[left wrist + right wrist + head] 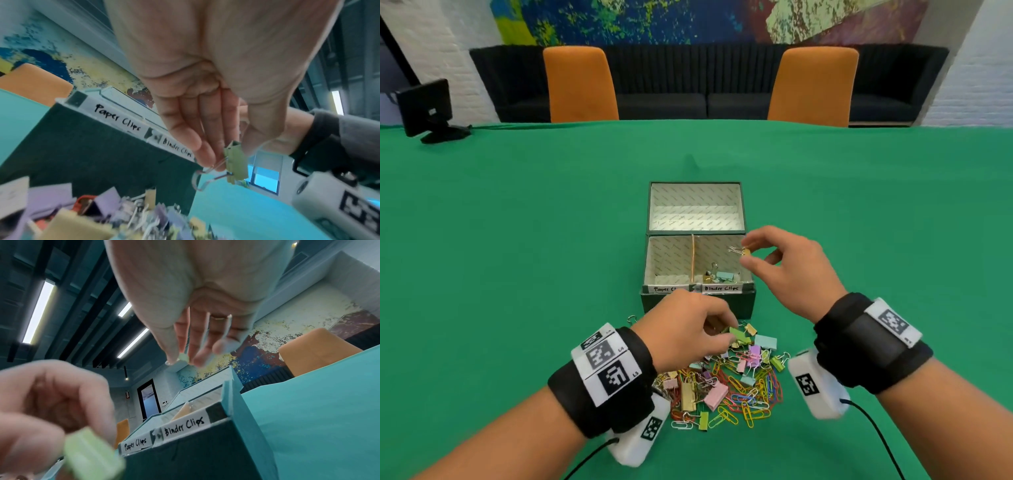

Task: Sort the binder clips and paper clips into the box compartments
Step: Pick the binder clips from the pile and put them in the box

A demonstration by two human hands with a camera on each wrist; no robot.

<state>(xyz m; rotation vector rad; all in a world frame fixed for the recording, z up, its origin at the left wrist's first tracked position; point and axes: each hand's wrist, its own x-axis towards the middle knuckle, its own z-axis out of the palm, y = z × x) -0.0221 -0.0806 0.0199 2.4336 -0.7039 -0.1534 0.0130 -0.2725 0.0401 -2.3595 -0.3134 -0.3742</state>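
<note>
The right hand (787, 270) hovers over the right rim of the box (697, 301), pinching a small gold binder clip (745, 252) between thumb and forefinger above the compartment labelled "Binder Clips" (722, 263). A few binder clips (717, 275) already lie on that compartment's floor; the one beside it, labelled "Paper Clips" (669, 260), sits behind a thin divider (692, 257).

The left hand (685, 329) is low in front of the box, over the far edge of the mixed pile (726, 383) of coloured paper clips and binder clips on the green bench (517, 240). Its fingers curl round a green binder clip (236, 160) (the left wrist view shows it between thumb and fingertips, wire handles hanging below). Whether that clip still touches the pile is hard to tell, as motion blurs it.

The box's lid (695, 207) stands open behind the compartments.
</note>
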